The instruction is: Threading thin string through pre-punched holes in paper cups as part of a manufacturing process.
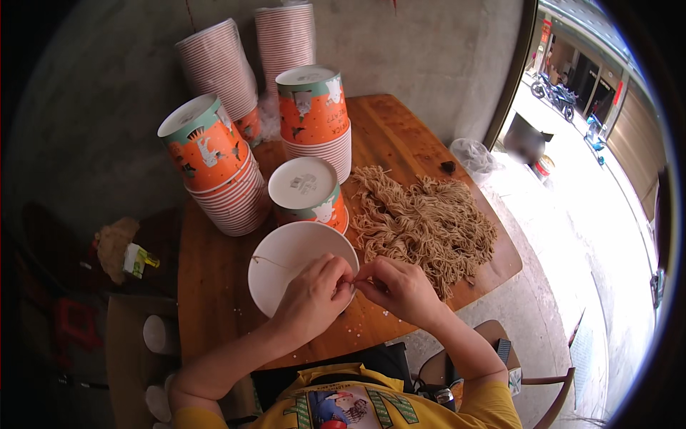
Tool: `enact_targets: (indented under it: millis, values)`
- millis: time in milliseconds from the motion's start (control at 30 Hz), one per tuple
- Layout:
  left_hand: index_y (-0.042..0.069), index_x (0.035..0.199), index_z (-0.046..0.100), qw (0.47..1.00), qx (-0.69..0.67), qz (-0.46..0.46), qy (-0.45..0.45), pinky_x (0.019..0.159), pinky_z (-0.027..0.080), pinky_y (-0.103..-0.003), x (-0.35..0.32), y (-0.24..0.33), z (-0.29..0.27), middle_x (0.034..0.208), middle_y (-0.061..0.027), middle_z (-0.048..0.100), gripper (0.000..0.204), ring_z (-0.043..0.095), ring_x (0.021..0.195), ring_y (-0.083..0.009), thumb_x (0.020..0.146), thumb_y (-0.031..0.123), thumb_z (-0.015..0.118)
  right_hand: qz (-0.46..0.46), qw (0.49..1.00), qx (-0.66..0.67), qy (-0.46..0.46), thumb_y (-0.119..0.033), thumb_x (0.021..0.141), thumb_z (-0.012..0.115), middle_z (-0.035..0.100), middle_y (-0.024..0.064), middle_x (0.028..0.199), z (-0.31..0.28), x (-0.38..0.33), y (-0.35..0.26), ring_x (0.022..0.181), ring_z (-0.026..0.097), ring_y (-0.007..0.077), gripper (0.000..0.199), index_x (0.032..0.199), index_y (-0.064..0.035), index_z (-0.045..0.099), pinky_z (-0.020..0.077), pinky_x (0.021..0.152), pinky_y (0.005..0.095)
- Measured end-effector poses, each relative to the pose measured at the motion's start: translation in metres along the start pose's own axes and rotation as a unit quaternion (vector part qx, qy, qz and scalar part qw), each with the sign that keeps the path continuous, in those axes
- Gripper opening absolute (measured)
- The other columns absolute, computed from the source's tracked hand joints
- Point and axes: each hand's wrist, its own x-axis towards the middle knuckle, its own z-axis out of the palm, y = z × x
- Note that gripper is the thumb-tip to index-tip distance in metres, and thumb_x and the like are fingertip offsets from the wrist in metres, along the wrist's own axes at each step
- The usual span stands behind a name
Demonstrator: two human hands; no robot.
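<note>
A white paper bucket (275, 275) stands mouth up in front of me. From its left wall a thin tan cord (270, 260) runs inward toward my fingers. My left hand (314, 294) reaches over the bucket, thumb and fingers pinched together at the right rim. Fingertip to fingertip with it, my right hand (401, 287) is pinched closed just outside that rim. What lies between the fingertips is too small and covered to make out. Beyond my right hand a loose heap of tan cords (429, 225) is spread on the wooden table (221, 307).
Upside-down orange-and-green paper buckets stand behind: a short one (307, 187), a left stack (207, 154) and a back stack (312, 107). Taller wrapped stacks (286, 39) lean by the wall. A small dark lump (448, 166) lies beyond the cords. A carton (132, 336) with white cups is lower left.
</note>
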Motion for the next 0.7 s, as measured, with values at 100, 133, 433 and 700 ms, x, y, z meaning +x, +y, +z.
enact_targets:
  millis: [100, 133, 433, 700]
  values:
    - [0.003, 0.089, 0.049, 0.999, -0.030, -0.002, 0.011, 0.065, 0.049, -0.040, 0.0000, -0.0007, 0.0015, 0.083, -0.0107, 0.055, 0.015, 0.060, 0.076, -0.0297, 0.082, -0.003, 0.061, -0.005, 1.000, 0.004, 0.003, -0.007, 0.081, 0.070, 0.061, 0.0053, 0.078, -0.0002, -0.0005, -0.0005, 0.065, 0.063, 0.0196, 0.011, 0.090, -0.0067, 0.063, 0.0507, 0.057, 0.0300]
    - [0.003, 0.088, 0.049, 0.997, -0.069, -0.021, 0.017, 0.065, 0.049, -0.039, -0.0003, -0.0007, 0.0020, 0.080, -0.0107, 0.057, 0.015, 0.060, 0.075, -0.0293, 0.082, -0.003, 0.061, -0.005, 1.000, 0.004, 0.003, -0.007, 0.081, 0.070, 0.061, 0.0053, 0.078, 0.0008, -0.0007, -0.0002, 0.065, 0.063, 0.0196, 0.011, 0.090, -0.0067, 0.063, 0.0507, 0.057, 0.0300]
    - [0.002, 0.087, 0.049, 0.995, -0.099, -0.010, 0.031, 0.062, 0.049, -0.035, -0.0004, -0.0061, 0.0052, 0.079, -0.0098, 0.058, 0.016, 0.060, 0.072, -0.0237, 0.080, -0.004, 0.062, -0.011, 1.000, 0.017, 0.015, -0.012, 0.083, 0.070, 0.060, 0.0048, 0.075, 0.0032, -0.0033, -0.0002, 0.064, 0.064, 0.0209, 0.014, 0.092, -0.0078, 0.061, 0.0513, 0.054, 0.0326]
    - [0.002, 0.091, 0.048, 0.984, -0.166, -0.062, 0.012, 0.066, 0.050, -0.029, 0.0030, -0.0086, 0.0061, 0.080, -0.0056, 0.058, 0.017, 0.060, 0.074, -0.0140, 0.083, -0.004, 0.061, 0.064, 0.993, 0.101, 0.006, -0.013, 0.085, 0.069, 0.060, 0.0058, 0.073, 0.0032, -0.0042, 0.0008, 0.061, 0.061, 0.0190, 0.012, 0.093, -0.0065, 0.062, 0.0492, 0.056, 0.0315]
